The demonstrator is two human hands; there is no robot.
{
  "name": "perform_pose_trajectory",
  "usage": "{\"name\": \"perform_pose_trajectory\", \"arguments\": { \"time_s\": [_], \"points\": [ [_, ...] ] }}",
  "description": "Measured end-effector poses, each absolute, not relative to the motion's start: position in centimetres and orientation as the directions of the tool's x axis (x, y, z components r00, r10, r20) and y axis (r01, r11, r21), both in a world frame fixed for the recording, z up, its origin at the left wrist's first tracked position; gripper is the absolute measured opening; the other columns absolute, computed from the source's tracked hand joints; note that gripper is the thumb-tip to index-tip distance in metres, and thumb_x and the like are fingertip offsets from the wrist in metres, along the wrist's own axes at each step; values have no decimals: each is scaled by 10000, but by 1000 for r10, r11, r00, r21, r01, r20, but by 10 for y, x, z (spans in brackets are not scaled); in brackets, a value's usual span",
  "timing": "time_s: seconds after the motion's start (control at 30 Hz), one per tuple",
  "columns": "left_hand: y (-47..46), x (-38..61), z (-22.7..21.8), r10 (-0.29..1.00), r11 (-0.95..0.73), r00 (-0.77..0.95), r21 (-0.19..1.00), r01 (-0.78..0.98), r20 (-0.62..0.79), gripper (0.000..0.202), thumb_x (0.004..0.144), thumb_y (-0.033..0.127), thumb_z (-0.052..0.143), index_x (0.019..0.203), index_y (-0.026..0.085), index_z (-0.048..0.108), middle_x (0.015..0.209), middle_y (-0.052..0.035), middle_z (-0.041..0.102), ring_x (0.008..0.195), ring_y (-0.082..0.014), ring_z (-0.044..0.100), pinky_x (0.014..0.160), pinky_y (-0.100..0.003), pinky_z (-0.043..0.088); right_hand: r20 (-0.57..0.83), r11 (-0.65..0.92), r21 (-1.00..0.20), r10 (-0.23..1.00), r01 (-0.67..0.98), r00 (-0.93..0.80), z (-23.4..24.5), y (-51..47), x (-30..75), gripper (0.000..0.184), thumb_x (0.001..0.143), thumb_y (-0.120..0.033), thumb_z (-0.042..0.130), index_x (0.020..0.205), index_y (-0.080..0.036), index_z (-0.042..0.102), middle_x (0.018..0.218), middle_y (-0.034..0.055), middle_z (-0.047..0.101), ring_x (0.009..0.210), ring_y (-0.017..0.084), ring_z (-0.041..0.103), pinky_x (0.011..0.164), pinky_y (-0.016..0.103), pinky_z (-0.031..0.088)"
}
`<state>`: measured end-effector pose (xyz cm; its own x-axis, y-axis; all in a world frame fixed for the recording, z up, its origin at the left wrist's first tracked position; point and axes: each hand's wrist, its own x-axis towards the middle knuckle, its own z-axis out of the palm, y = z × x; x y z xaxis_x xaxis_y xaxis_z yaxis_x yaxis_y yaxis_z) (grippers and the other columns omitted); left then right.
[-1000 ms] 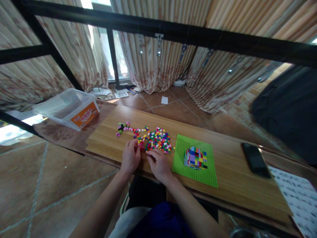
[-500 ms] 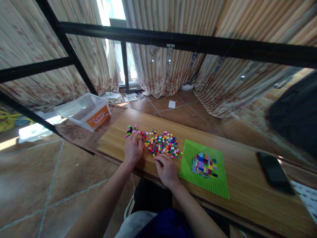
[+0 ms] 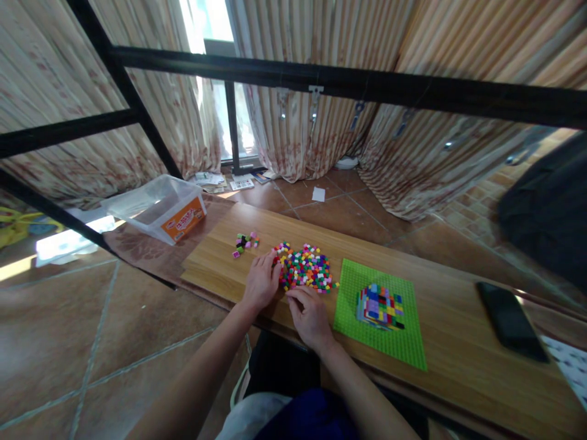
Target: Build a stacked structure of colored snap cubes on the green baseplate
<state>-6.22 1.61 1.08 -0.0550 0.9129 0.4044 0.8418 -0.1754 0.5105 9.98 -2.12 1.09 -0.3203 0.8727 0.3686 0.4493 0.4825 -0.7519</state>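
Observation:
A heap of small coloured building bricks [image 3: 308, 266] lies on the wooden bench. My left hand [image 3: 262, 281] rests against the heap's left edge, fingers stretched out and holding nothing that I can see. At the near edge, my right hand [image 3: 310, 315] has thumb and forefinger pressed together; whatever may be between them is too small to make out. A smaller group of bricks [image 3: 246, 242], mostly pink, black and green, sits apart to the left. On the green baseplate [image 3: 348, 324] at the right stands a block built of many-coloured bricks [image 3: 380, 304].
A clear plastic box [image 3: 158, 208] with an orange label stands beyond the bench's left end. Toward the right end of the wooden bench [image 3: 449, 330] lies a black phone [image 3: 510, 321]. A dark metal rail [image 3: 293, 70] crosses in front of the curtains.
My left hand has moved right, pushing the scattered bricks into the main heap and leaving the small group separate. My right hand has stayed nearly still.

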Motion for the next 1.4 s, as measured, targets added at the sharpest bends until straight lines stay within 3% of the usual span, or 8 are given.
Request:
{"name": "perform_pose_trajectory", "arguments": {
  "time_s": [0.13, 0.27, 0.43, 0.53, 0.83, 1.07, 1.23, 1.4],
  "points": [
    [13, -61, 11, 892, -226, -59, 556, 800, 449, 358, 946, 301, 425, 1263, 162, 519, 1239, -124, 618, 1185, -233, 547, 1032, -423, 436, 361, 475, -758, 876, 447, -320, 10, -21, 100, 168, 886, -148, 537, 905, -204, 695, 932, 71, 678, 896, 196, 606, 836, 333, 501],
    [29, -72, 13, 860, -103, -183, 513, 852, 476, 393, 932, 311, 437, 1262, 110, 509, 1300, -189, 561, 1278, -293, 471, 1078, -499, 375, 364, 473, -760, 878, 445, -312, 8, -21, 100, 167, 876, -133, 542, 886, -206, 692, 911, 67, 679, 894, 196, 607, 837, 334, 501],
    [52, -80, 10, 874, -45, -186, 454, 890, 449, 419, 918, 317, 448, 1241, 57, 509, 1310, -251, 534, 1288, -329, 457, 1072, -536, 363, 367, 483, -755, 872, 444, -325, 8, -20, 100, 172, 876, -130, 534, 891, -205, 688, 909, 67, 678, 885, 197, 603, 819, 333, 502],
    [53, -76, 7, 887, -53, -169, 457, 888, 431, 398, 921, 311, 439, 1231, 74, 519, 1276, -230, 564, 1259, -324, 485, 1062, -542, 371, 364, 482, -753, 872, 448, -327, 9, -19, 100, 168, 880, -139, 532, 888, -208, 685, 910, 65, 679, 881, 197, 603, 816, 336, 502],
    [19, -56, 9, 919, -235, -12, 572, 786, 394, 338, 943, 301, 423, 1224, 153, 538, 1203, -132, 626, 1165, -235, 555, 1013, -424, 454, 368, 479, -753, 875, 450, -315, 10, -19, 99, 173, 884, -143, 527, 871, -203, 689, 898, 73, 672, 872, 197, 604, 820, 334, 503],
    [28, -58, 16, 884, -201, -104, 572, 795, 455, 380, 941, 339, 418, 1246, 149, 542, 1283, -153, 565, 1241, -261, 497, 1066, -453, 398, 383, 482, -756, 874, 442, -298, 13, -23, 99, 180, 885, -149, 520, 883, -207, 691, 882, 66, 679, 866, 192, 608, 816, 330, 505],
    [43, -55, 9, 904, -183, -44, 479, 858, 424, 480, 935, 413, 425, 1300, 110, 496, 1372, -210, 490, 1323, -312, 423, 1082, -497, 359, 504, 493, -719, 855, 490, -121, 21, -26, 107, 215, 919, -191, 475, 982, -216, 679, 999, 88, 677, 988, 204, 604, 912, 374, 483],
    [43, -52, 10, 933, -201, 27, 457, 867, 359, 502, 939, 440, 410, 1321, 121, 478, 1368, -189, 516, 1307, -285, 448, 1098, -490, 333, 501, 298, -696, 853, 653, 145, 26, 1, 118, 351, 942, -271, 441, 1247, -149, 566, 1271, 164, 572, 1224, 259, 484, 1043, 475, 390]
  ]
}}
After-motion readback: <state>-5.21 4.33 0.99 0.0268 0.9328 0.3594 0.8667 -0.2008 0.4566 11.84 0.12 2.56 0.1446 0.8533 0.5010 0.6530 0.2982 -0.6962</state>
